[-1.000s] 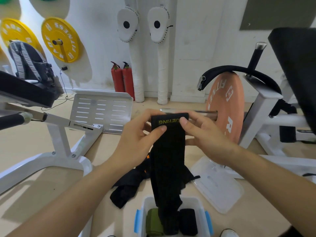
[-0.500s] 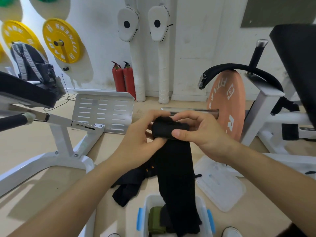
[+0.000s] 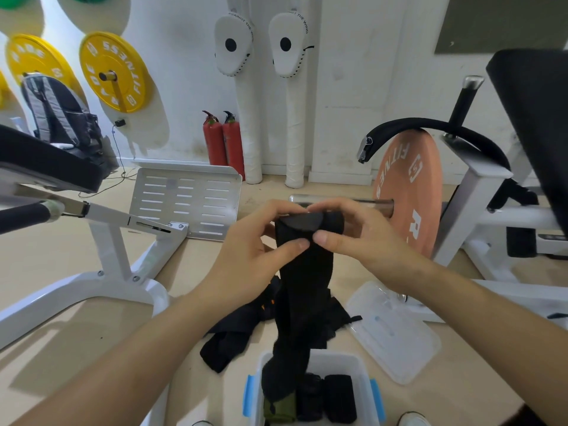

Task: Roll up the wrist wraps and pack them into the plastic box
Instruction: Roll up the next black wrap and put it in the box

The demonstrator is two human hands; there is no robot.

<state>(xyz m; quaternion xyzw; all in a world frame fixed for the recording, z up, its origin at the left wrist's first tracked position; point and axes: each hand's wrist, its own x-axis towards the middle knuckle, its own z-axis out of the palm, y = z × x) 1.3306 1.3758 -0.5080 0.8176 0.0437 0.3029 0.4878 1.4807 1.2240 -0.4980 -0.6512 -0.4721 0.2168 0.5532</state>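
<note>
While both hands pinch rolled top, I read wrist wrap (image 3: 307, 287) long axis as 12-to-6: roll at 12, loose tail hanging toward 6, end reaching into plastic box (image 3: 344, 359). Left hand (image 3: 246, 256) grips roll from 9, right hand (image 3: 362, 241) from 3, thumbs almost touching on front face. Both equally near. My judgement: next turn winds toward 6, down strip. Finished rolls (image 3: 338, 398) lie in box.

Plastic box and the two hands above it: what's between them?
Head view: a black wrist wrap, its top pinched by the left hand and right hand, hangs into the plastic box.
</note>
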